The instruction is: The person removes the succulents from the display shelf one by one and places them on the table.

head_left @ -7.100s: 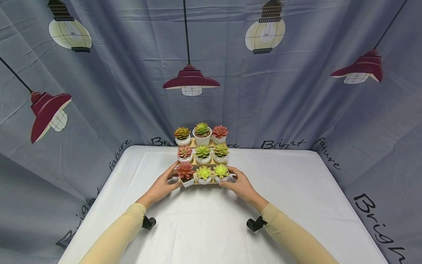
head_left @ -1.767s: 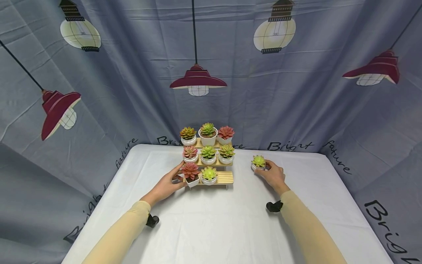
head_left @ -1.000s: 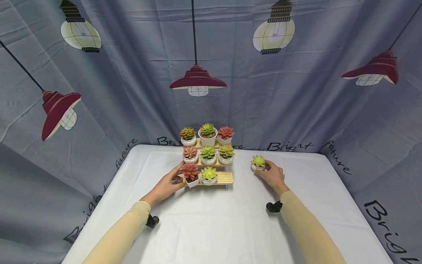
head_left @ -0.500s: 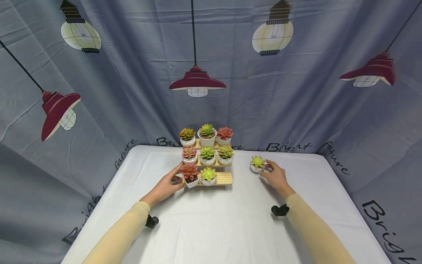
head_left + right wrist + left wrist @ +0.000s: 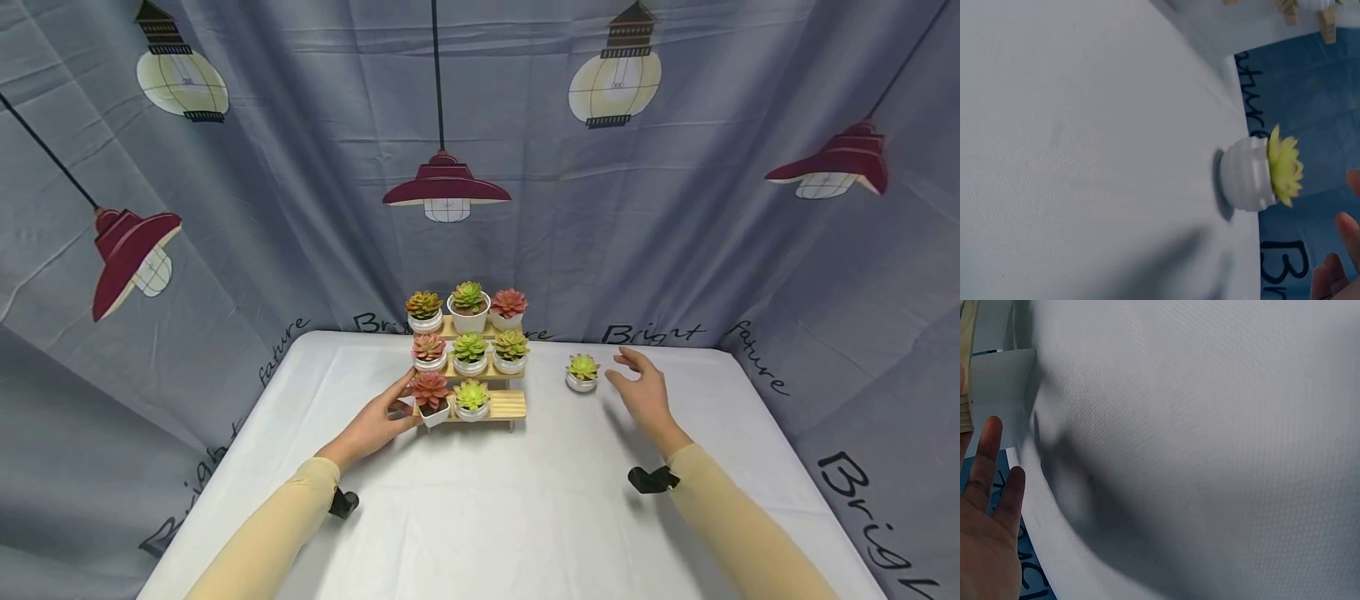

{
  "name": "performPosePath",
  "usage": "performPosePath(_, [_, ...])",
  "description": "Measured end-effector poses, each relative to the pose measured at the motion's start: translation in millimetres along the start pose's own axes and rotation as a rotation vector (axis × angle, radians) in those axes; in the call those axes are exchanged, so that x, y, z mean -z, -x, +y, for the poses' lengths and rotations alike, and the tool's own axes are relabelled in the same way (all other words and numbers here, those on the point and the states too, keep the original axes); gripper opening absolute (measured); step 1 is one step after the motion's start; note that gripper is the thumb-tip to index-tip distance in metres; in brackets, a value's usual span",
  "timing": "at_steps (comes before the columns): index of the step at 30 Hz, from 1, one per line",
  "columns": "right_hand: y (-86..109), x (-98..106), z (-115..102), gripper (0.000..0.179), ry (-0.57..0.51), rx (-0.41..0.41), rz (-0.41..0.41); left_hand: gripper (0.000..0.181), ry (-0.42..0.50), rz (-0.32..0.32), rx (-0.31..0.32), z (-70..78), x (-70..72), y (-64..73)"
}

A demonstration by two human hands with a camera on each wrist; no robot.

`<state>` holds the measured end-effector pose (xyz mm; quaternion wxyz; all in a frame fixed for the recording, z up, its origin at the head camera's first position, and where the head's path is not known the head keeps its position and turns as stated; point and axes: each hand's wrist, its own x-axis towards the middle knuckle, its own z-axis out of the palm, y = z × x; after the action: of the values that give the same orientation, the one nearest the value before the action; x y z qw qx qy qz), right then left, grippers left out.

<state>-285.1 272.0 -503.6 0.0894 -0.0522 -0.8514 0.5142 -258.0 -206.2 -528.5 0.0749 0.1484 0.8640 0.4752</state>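
A three-tier wooden plant stand [image 5: 507,405] holds small potted succulents in white pots. My left hand [image 5: 377,425] grips the left end of its bottom tier, thumb at the front, beside the red succulent [image 5: 431,392]. In the left wrist view, two fingers of the left hand [image 5: 988,537] extend below the wooden slat [image 5: 965,362]. A yellow-green succulent [image 5: 582,372] in a ribbed white pot [image 5: 1247,175] stands upright on the table, right of the stand. Just right of it, my right hand [image 5: 647,400] is apart from the pot, thumb and fingers spread, holding nothing.
The table [image 5: 465,517] has a white cloth. Behind it hangs a grey-blue curtain [image 5: 315,167] printed with lamps and lettering. The bottom tier's right end is bare, beside another yellow-green succulent [image 5: 472,398]. Black wrist cameras sit under both sleeves.
Earlier the yellow-green succulent stood at the stand's bottom right; it moved to the table in my right hand. That hand has since let go and drawn back right. The left hand stays at the stand.
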Motion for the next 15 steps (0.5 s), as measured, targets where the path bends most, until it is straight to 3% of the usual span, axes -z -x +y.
performPosePath(9, [14.1,-6.5,-18.2,0.059,0.018,0.138,-0.013,0.092,-0.012,-0.006,0.01,-0.4,1.3,-0.1])
performPosePath(15, [26.5,-17.9,-30.7,0.056,-0.007,0.176,-0.043,0.093,-0.011,-0.007,0.012,1.5,1.1,0.0])
